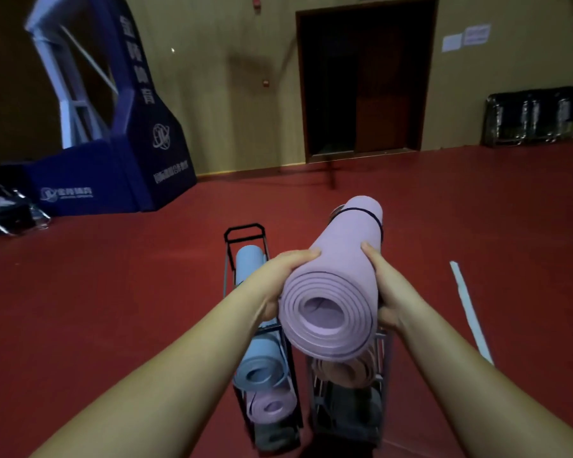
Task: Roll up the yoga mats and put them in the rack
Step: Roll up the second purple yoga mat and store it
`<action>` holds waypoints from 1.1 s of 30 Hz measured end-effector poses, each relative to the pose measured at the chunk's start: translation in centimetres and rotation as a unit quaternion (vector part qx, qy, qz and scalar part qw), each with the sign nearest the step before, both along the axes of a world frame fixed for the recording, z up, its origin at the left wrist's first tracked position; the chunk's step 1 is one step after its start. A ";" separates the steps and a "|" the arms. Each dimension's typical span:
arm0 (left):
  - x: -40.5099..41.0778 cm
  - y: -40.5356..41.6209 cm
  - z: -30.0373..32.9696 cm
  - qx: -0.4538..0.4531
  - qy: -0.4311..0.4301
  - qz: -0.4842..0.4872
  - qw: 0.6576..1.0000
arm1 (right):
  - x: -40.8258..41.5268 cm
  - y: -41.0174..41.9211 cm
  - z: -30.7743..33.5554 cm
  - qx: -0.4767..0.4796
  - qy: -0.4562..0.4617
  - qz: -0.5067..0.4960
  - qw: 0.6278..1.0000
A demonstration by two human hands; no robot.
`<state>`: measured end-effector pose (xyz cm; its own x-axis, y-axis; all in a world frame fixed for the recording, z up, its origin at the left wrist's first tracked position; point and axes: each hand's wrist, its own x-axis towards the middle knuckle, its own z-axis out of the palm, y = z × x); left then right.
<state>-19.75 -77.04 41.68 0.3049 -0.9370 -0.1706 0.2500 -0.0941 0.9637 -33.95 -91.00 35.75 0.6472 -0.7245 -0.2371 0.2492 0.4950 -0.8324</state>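
Here, the left hand (280,279) and right hand (386,289) grasp a rolled lilac yoga mat (336,285) above the black wire rack (245,234), hiding its middle; a blue mat (262,368) lies inside, lower tiers murky.

Stacked mats (262,375) filling rack (244,231)

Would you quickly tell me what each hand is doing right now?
Left hand: grips the left side of the rolled pink mat.
Right hand: grips the mat's right side; together they hold it above the rack.
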 end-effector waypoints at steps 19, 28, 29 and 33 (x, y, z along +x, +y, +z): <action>2.2 -12.8 -5.1 0.034 -0.356 0.068 0.931 | 4.2 -16.5 -5.3 -0.050 0.124 -0.098 0.986; 3.6 -10.3 -6.2 0.081 -0.317 0.070 0.942 | 2.2 -11.8 -3.4 -0.073 0.154 -0.136 0.976; 3.6 -9.2 -6.1 0.081 -0.321 0.069 0.941 | 1.7 -10.1 -3.0 -0.058 0.135 -0.148 0.978; 3.5 -3.3 -6.1 0.095 -0.289 0.075 0.950 | 0.4 -3.0 -4.7 0.022 0.053 -0.215 0.975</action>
<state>-16.26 -80.35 35.55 0.5268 -0.8447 -0.0949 -0.2918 -0.2846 0.9132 -33.59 -94.04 31.08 0.2558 -0.9113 -0.3226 0.3551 0.3989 -0.8454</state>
